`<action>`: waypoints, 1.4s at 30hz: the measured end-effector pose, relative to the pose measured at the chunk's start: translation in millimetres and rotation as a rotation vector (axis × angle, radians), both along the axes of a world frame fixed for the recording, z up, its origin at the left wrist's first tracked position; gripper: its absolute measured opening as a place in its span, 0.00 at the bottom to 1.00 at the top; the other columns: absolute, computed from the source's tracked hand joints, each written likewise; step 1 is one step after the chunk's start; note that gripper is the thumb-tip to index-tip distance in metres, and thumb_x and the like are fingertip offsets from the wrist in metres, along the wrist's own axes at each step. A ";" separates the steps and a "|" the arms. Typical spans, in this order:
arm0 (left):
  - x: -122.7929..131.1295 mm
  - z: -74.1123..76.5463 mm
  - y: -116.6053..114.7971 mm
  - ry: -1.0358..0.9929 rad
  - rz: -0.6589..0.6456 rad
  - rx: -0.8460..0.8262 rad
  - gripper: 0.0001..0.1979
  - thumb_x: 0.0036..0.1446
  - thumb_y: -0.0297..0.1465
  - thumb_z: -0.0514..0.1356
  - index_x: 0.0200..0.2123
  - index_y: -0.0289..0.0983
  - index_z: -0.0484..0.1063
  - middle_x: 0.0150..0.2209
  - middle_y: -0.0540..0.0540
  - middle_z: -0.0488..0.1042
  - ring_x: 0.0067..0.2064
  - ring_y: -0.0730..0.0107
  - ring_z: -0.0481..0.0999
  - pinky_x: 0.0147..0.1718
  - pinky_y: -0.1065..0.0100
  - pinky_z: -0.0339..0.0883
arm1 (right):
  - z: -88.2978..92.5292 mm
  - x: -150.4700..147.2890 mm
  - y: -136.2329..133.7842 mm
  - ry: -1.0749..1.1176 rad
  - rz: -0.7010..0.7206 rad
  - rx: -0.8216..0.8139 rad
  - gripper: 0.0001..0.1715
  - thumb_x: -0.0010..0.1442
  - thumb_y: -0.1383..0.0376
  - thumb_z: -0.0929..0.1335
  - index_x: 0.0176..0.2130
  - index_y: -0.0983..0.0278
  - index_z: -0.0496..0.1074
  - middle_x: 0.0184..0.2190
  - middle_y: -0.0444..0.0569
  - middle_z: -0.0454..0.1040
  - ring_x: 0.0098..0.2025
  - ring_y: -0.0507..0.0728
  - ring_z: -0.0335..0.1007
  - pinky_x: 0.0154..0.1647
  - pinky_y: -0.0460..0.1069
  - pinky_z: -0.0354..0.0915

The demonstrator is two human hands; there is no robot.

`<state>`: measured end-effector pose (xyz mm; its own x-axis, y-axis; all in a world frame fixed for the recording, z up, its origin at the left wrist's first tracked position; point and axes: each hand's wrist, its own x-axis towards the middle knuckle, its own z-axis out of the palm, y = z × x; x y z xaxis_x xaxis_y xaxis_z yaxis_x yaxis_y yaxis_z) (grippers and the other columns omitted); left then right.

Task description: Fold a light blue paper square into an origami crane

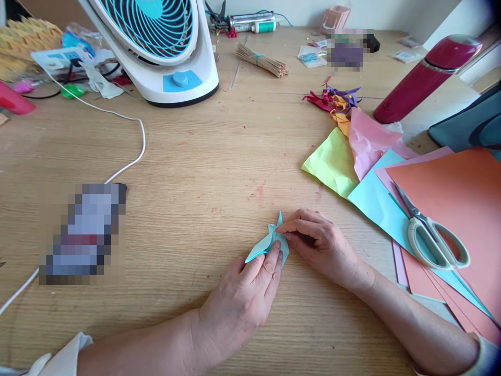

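A small folded piece of light blue paper [267,242] lies on the wooden table [203,172] near the front middle. My left hand [242,300] presses its fingertips down on the paper's lower right part, fingers held together. My right hand [319,245] comes in from the right, its fingers curled, and pinches the paper's upper point between thumb and forefinger. Part of the paper is hidden under both hands.
Coloured paper sheets [450,193] lie stacked at the right with scissors [432,235] on them. Behind them are small folded paper figures [336,102] and a red bottle [426,78]. A white fan [164,47] stands at the back, its cable [129,162] trailing left. A stick bundle [261,60] lies behind.
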<state>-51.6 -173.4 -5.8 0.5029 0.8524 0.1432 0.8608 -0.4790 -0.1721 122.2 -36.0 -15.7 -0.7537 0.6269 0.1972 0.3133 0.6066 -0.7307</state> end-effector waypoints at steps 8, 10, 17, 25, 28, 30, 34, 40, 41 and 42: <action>11.0 3.9 -4.3 0.066 0.080 0.005 0.23 0.68 0.25 0.46 0.61 0.26 0.67 0.64 0.35 0.66 0.50 0.62 0.73 0.43 0.64 0.72 | 3.1 4.1 -1.4 0.009 0.017 0.023 0.14 0.68 0.71 0.64 0.48 0.58 0.76 0.39 0.48 0.77 0.41 0.55 0.72 0.44 0.53 0.64; 13.9 2.3 -5.8 0.073 0.105 0.019 0.23 0.67 0.26 0.47 0.62 0.26 0.67 0.65 0.36 0.65 0.50 0.63 0.72 0.43 0.65 0.72 | 5.5 10.5 -5.8 -0.015 0.036 0.053 0.16 0.69 0.71 0.63 0.51 0.57 0.74 0.42 0.50 0.77 0.43 0.56 0.72 0.45 0.54 0.65; 18.6 0.0 -8.5 0.088 0.134 0.023 0.24 0.66 0.27 0.50 0.63 0.27 0.66 0.65 0.36 0.64 0.52 0.64 0.72 0.42 0.68 0.71 | 8.9 37.2 -26.2 -0.160 0.150 0.305 0.23 0.67 0.70 0.63 0.60 0.59 0.68 0.55 0.56 0.73 0.50 0.63 0.71 0.50 0.61 0.67; 18.7 0.6 -8.0 0.086 0.120 0.008 0.23 0.66 0.26 0.48 0.61 0.26 0.67 0.65 0.35 0.65 0.54 0.62 0.73 0.47 0.67 0.73 | 10.1 33.6 -29.7 -0.233 0.194 0.467 0.25 0.67 0.70 0.64 0.62 0.64 0.66 0.53 0.58 0.74 0.52 0.66 0.70 0.48 0.62 0.69; 15.9 1.5 -9.3 0.090 0.075 0.013 0.23 0.66 0.25 0.48 0.60 0.25 0.69 0.64 0.35 0.66 0.56 0.61 0.73 0.50 0.66 0.72 | 9.0 33.5 -29.9 -0.214 0.189 0.463 0.26 0.66 0.71 0.64 0.62 0.64 0.66 0.52 0.57 0.75 0.51 0.65 0.70 0.48 0.61 0.69; 14.3 1.5 -10.3 0.089 0.041 0.020 0.23 0.66 0.25 0.47 0.60 0.25 0.69 0.63 0.36 0.68 0.56 0.62 0.73 0.52 0.67 0.71 | 8.3 33.4 -29.7 -0.199 0.184 0.446 0.26 0.66 0.72 0.64 0.62 0.62 0.66 0.52 0.56 0.75 0.51 0.64 0.71 0.48 0.60 0.70; 14.0 0.1 -11.5 0.067 0.029 0.036 0.23 0.67 0.24 0.45 0.60 0.24 0.68 0.62 0.36 0.68 0.57 0.65 0.73 0.51 0.69 0.72 | 8.0 32.5 -28.7 -0.169 0.196 0.428 0.26 0.67 0.72 0.63 0.62 0.61 0.67 0.54 0.54 0.75 0.53 0.63 0.71 0.50 0.59 0.70; 16.8 0.8 -9.4 0.043 0.053 0.045 0.22 0.68 0.25 0.44 0.58 0.24 0.70 0.60 0.33 0.70 0.56 0.61 0.74 0.50 0.67 0.74 | 8.5 33.7 -27.7 -0.211 0.230 0.424 0.26 0.69 0.72 0.61 0.64 0.62 0.64 0.60 0.55 0.71 0.57 0.63 0.68 0.53 0.60 0.67; 17.1 1.0 -8.9 0.040 0.062 0.053 0.22 0.68 0.25 0.45 0.57 0.24 0.71 0.60 0.33 0.71 0.54 0.61 0.76 0.48 0.67 0.74 | 8.3 34.1 -27.6 -0.224 0.240 0.433 0.26 0.69 0.71 0.61 0.65 0.62 0.63 0.61 0.56 0.70 0.57 0.63 0.67 0.53 0.61 0.66; 17.2 1.0 -8.5 0.037 0.074 0.061 0.22 0.67 0.24 0.46 0.57 0.25 0.71 0.59 0.33 0.72 0.52 0.62 0.77 0.46 0.67 0.75 | 8.0 34.5 -27.5 -0.241 0.253 0.445 0.26 0.70 0.70 0.61 0.65 0.63 0.62 0.61 0.56 0.69 0.58 0.63 0.67 0.53 0.61 0.66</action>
